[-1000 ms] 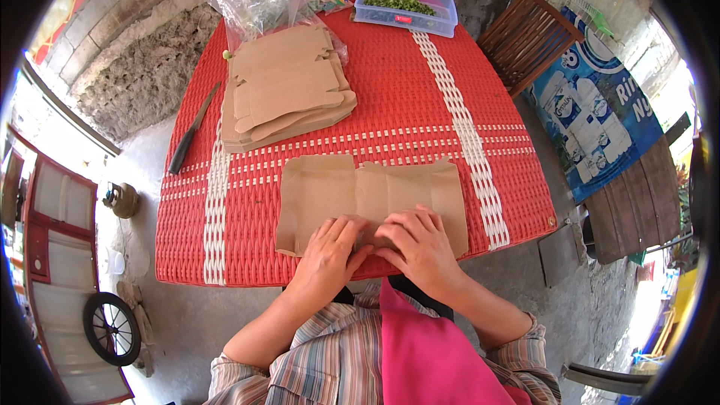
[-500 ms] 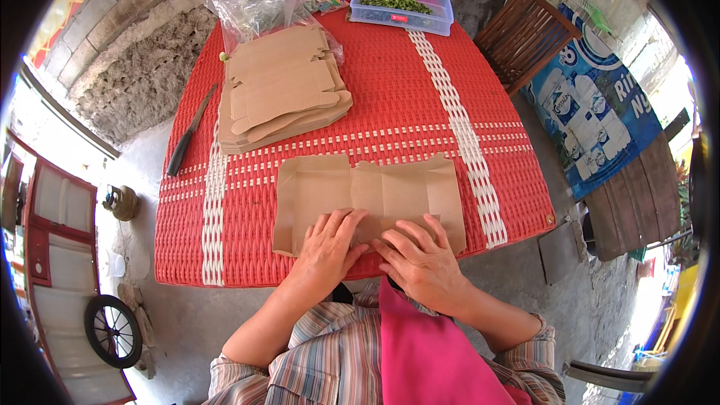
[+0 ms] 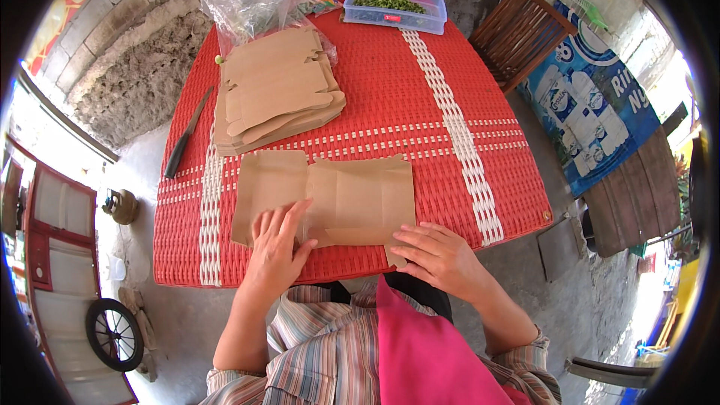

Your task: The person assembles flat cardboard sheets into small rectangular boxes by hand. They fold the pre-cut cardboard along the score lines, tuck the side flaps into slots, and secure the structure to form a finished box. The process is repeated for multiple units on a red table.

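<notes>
A brown cardboard box blank (image 3: 360,195) lies partly unfolded, with crease lines, at the near edge of the table. My left hand (image 3: 276,244) rests on its near left part, fingers spread and thumb apart. At the near right corner, my right hand (image 3: 441,255) has its fingers closed on a small flap that sticks out toward me; the fingers hide part of this flap. Beyond the blank is a stack of flat cardboard box blanks (image 3: 274,86).
The table (image 3: 375,97) has a red and white woven top. A knife (image 3: 186,135) with a black handle lies at its left. At the back are a clear plastic bag (image 3: 251,4) and a plastic container (image 3: 394,21) of chopped greens. A wooden chair (image 3: 517,34) stands at right.
The cardboard blank has shifted left. My left hand has moved left with it, and my right hand has gone from its near middle to the flap at its right corner.
</notes>
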Action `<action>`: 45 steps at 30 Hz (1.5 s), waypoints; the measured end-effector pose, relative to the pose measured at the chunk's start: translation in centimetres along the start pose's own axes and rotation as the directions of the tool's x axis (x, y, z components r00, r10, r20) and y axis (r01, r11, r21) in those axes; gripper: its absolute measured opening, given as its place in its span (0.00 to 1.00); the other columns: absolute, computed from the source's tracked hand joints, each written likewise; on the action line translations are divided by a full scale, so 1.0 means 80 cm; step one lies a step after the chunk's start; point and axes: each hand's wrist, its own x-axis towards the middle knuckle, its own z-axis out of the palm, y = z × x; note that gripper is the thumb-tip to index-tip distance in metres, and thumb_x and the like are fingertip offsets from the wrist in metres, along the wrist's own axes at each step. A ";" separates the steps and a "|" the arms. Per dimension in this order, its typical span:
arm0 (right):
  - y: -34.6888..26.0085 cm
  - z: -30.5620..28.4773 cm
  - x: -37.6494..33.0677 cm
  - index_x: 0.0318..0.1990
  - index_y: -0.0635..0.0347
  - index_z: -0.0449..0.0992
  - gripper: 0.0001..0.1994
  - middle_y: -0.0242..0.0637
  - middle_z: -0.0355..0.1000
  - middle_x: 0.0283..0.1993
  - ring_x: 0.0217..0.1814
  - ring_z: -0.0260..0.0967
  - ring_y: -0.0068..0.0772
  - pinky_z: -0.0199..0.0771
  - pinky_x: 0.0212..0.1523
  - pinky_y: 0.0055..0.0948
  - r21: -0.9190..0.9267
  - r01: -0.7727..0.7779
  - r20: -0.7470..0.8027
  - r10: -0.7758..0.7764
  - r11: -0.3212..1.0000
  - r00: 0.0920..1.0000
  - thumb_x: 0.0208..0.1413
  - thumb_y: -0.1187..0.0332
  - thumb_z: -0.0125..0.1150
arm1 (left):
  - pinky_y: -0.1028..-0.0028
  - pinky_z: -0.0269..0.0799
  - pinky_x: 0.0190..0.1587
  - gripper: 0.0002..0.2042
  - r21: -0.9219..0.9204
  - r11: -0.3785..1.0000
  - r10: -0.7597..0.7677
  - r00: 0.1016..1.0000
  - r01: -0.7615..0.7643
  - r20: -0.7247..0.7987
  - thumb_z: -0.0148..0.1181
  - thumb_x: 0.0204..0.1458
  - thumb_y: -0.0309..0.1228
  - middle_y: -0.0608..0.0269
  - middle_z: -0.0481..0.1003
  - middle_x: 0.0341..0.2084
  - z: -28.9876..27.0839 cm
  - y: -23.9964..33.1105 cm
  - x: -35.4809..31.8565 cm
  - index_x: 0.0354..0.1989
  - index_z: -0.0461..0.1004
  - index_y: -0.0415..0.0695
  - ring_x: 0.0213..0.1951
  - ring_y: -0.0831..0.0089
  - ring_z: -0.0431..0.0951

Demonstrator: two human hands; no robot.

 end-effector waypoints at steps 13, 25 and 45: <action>0.000 0.012 0.033 0.48 0.58 0.78 0.12 0.38 0.78 0.36 0.39 0.77 0.43 0.77 0.39 0.38 0.327 -0.339 -0.158 0.405 0.882 0.901 0.58 0.70 0.65 | 0.52 0.50 0.70 0.26 0.055 0.943 0.318 0.936 -0.329 0.147 0.57 0.58 0.33 0.56 0.65 0.67 0.071 0.074 -0.008 0.67 0.66 0.45 0.68 0.64 0.65; 0.007 0.002 0.028 0.51 0.55 0.78 0.15 0.37 0.70 0.39 0.44 0.69 0.39 0.71 0.47 0.38 0.303 -0.395 -0.069 0.434 0.867 0.898 0.55 0.73 0.65 | 0.55 0.60 0.68 0.27 0.008 0.955 0.289 0.934 -0.297 0.212 0.57 0.59 0.35 0.52 0.64 0.67 0.066 0.073 -0.002 0.67 0.65 0.42 0.68 0.57 0.64; 0.008 0.001 -0.011 0.48 0.56 0.81 0.13 0.30 0.73 0.48 0.52 0.70 0.34 0.68 0.54 0.39 -0.096 -0.157 -0.145 0.143 0.983 0.979 0.54 0.69 0.66 | 0.55 0.61 0.67 0.26 -0.012 0.957 0.285 0.932 -0.290 0.223 0.58 0.58 0.35 0.52 0.65 0.66 0.064 0.073 0.003 0.65 0.68 0.41 0.68 0.57 0.64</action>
